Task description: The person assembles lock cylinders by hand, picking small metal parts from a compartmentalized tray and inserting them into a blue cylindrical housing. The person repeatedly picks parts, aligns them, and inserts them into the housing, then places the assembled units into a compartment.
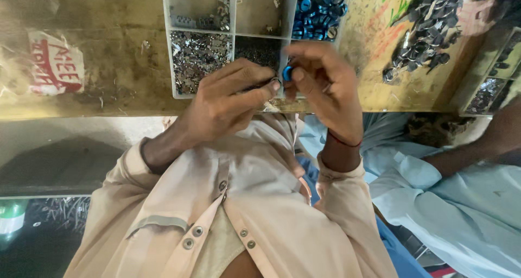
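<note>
I'm mid-assembly, mating two small parts over the near edge of the compartment tray. My left hand is pinching a small dark metal ring between thumb and forefinger, fingers curled tight on it. My right hand is pinching a small blue ring at the fingertips, other fingers half folded. The two parts are just beside each other, nearly touching; can't tell if they're seated yet, fingers are covering the joint.

Stock is sitting far of my hands: blue rings in the far right compartment, silver bits in the left one, fine dark bits between. A pile of dark metal rings is lying well to the right on the worn wooden bench. A co-worker's arm is resting at the right.

Judging the step: aligning and pressing together. The next move looks to need the bores square and a light, steady squeeze, since small parts slip easily.
</note>
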